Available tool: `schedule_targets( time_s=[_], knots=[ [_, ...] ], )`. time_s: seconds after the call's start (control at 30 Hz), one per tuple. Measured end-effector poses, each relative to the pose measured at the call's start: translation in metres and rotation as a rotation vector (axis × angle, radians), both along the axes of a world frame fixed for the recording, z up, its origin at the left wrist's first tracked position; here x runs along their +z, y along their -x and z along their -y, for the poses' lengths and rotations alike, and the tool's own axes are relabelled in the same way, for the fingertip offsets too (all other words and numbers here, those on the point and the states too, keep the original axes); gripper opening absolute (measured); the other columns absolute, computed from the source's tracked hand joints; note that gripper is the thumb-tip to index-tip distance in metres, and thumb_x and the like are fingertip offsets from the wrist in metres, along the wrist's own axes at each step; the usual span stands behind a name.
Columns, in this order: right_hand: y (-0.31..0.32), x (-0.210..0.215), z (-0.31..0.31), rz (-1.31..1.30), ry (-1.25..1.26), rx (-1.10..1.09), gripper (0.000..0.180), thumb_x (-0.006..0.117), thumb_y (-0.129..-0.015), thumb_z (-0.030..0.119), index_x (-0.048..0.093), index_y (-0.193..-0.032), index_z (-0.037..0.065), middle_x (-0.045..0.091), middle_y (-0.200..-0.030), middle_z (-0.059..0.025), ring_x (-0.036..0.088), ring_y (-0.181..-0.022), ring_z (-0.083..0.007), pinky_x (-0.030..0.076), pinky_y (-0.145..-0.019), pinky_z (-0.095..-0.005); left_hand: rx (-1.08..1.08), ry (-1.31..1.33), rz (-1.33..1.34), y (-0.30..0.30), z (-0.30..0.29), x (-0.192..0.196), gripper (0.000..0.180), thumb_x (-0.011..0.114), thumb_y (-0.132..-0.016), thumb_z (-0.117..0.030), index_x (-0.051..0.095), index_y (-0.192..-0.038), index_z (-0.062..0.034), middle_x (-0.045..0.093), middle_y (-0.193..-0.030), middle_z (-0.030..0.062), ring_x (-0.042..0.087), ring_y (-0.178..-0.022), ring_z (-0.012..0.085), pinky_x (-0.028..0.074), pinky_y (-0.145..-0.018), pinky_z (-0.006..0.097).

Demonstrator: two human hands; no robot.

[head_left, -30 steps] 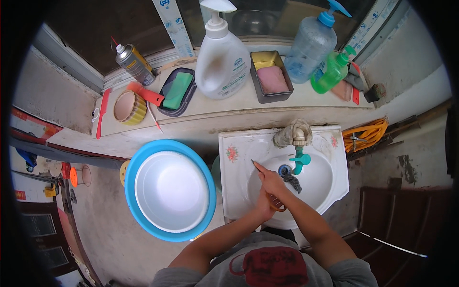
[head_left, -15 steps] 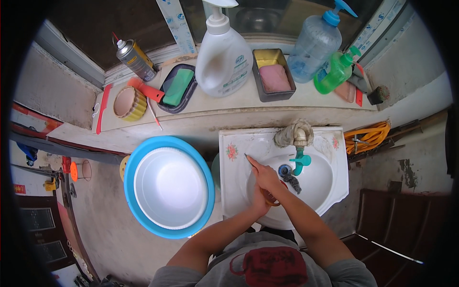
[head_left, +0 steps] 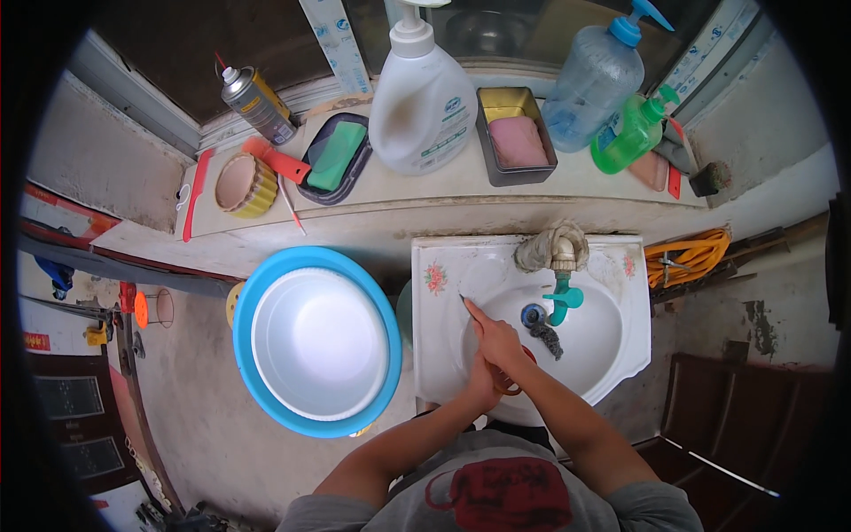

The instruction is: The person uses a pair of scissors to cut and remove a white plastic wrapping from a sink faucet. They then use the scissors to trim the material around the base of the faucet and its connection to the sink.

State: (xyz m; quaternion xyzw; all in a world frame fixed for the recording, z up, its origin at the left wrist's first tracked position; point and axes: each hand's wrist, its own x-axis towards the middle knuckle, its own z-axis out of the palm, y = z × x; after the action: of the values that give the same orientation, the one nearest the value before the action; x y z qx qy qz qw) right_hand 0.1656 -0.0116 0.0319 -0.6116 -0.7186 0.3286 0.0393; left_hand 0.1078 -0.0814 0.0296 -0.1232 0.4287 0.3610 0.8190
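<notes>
Both my hands are together over the left side of a white washbasin (head_left: 436,355). My right hand (head_left: 502,342) lies on top, fingers closed around what looks like a pair of scissors (head_left: 508,387). Their dark tip pokes out past my fingertips, and orange-brown handle loops show beside my wrist. Partly hidden under the right one, my left hand (head_left: 481,383) is closed at the handle end. A teal-handled tap (head_left: 564,297) stands right of my hands. Near the drain (head_left: 533,316) lies a grey scouring pad (head_left: 550,340).
Left of the basin, a white bowl (head_left: 310,355) sits inside a blue tub (head_left: 245,355). The ledge behind holds a white pump bottle (head_left: 421,115), a green soap bar (head_left: 337,155), pink soap (head_left: 519,142) in a tin and a green pump bottle (head_left: 629,133). An orange hose (head_left: 696,257) hangs at right.
The whole view has shifted slightly. My hands and the scissors have come a little toward me, with the grip much the same.
</notes>
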Motion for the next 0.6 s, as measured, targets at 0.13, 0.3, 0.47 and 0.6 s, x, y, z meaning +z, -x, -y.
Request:
schedule_targets(
  time_s=[0.13,0.3,0.47,0.6],
  knots=[
    [-0.002,-0.002,0.001,-0.043,-0.06,0.015,0.047,0.044,-0.089,0.023,0.034,-0.134,0.033,0.059,-0.063,-0.0205,0.058,-0.059,-0.0398,0.047,-0.057,-0.0487,-0.022,-0.041,0.035,-0.004,0.011,-0.018,0.05,0.028,-0.089,-0.052,0.048,-0.117,-0.0174,0.055,-0.113,0.0026,0.052,-0.106,0.0223,0.042,-0.085,0.046],
    [0.001,0.0,-0.01,0.005,-0.075,0.033,0.047,0.044,-0.089,0.022,0.036,-0.134,0.031,0.058,-0.061,-0.0188,0.057,-0.056,-0.0377,0.046,-0.055,-0.0482,0.05,-0.054,0.048,-0.004,0.0,-0.007,0.055,0.028,-0.088,-0.055,0.044,-0.125,-0.0182,0.049,-0.123,0.0038,0.046,-0.115,0.0241,0.04,-0.09,0.048],
    [0.002,0.001,-0.002,0.043,-0.035,0.044,0.047,0.044,-0.089,0.021,0.035,-0.134,0.028,0.06,-0.064,-0.0163,0.059,-0.059,-0.0355,0.047,-0.057,-0.0465,0.043,0.012,0.039,-0.001,-0.002,0.01,0.056,0.029,-0.087,-0.057,0.045,-0.124,-0.0181,0.05,-0.122,0.0041,0.046,-0.114,0.0247,0.039,-0.09,0.049],
    [0.003,0.0,-0.001,0.054,-0.095,0.034,0.046,0.044,-0.089,0.022,0.037,-0.134,0.027,0.058,-0.059,-0.0153,0.058,-0.054,-0.0351,0.047,-0.054,-0.0466,0.036,0.011,0.039,-0.001,0.004,0.007,0.056,0.032,-0.086,-0.058,0.047,-0.122,-0.0175,0.051,-0.12,0.0032,0.049,-0.112,0.0245,0.041,-0.089,0.047]
  ],
)
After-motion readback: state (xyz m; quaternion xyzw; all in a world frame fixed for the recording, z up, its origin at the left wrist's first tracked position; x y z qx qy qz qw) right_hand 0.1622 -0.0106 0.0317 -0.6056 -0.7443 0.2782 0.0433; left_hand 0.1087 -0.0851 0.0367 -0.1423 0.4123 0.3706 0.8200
